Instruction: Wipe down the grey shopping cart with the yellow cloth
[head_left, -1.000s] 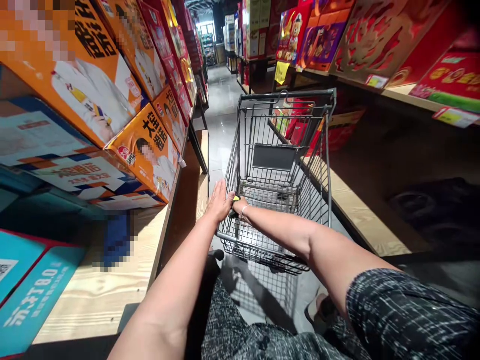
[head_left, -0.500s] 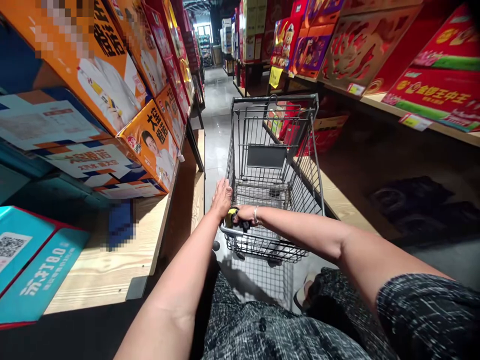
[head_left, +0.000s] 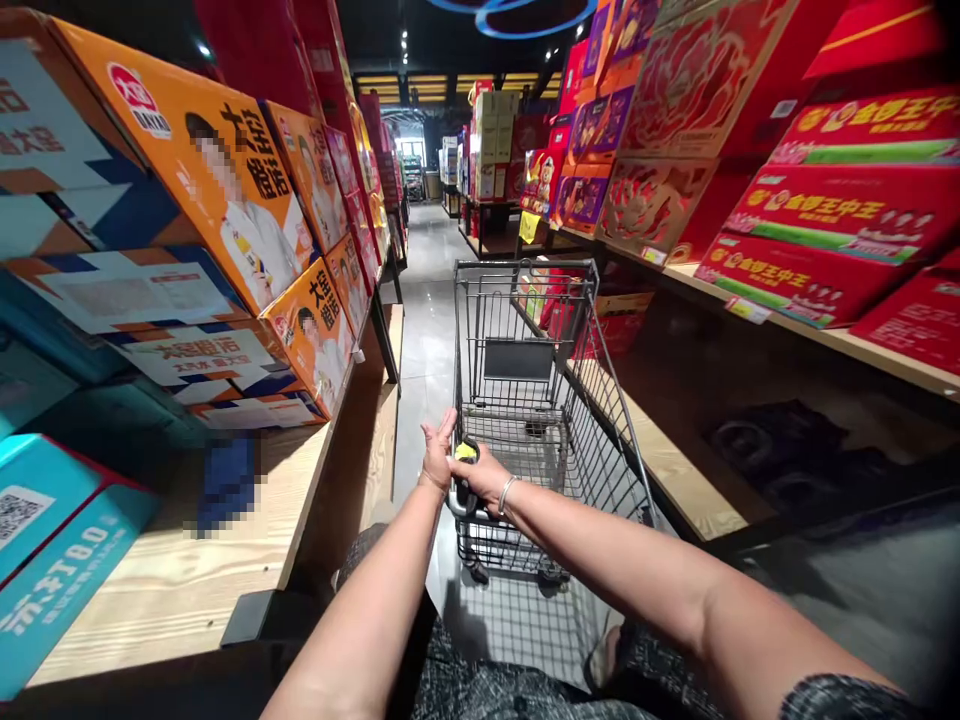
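A grey wire shopping cart stands in the aisle in front of me, its basket holding nothing I can see. My right hand is wrapped round the left end of the cart's handle, where a small yellow piece shows, and a thin bracelet sits on its wrist. My left hand rests against the cart's left corner beside it, fingers stretched upward and apart.
Wooden shelves line both sides. Orange gift boxes lean on the left shelf, with teal boxes lower left. Red gift boxes fill the right shelf. The grey tiled aisle runs on ahead.
My view has tilted up and the cart has turned straighter along the aisle. My right hand has settled onto the handle's left end; my left hand stays at the corner.
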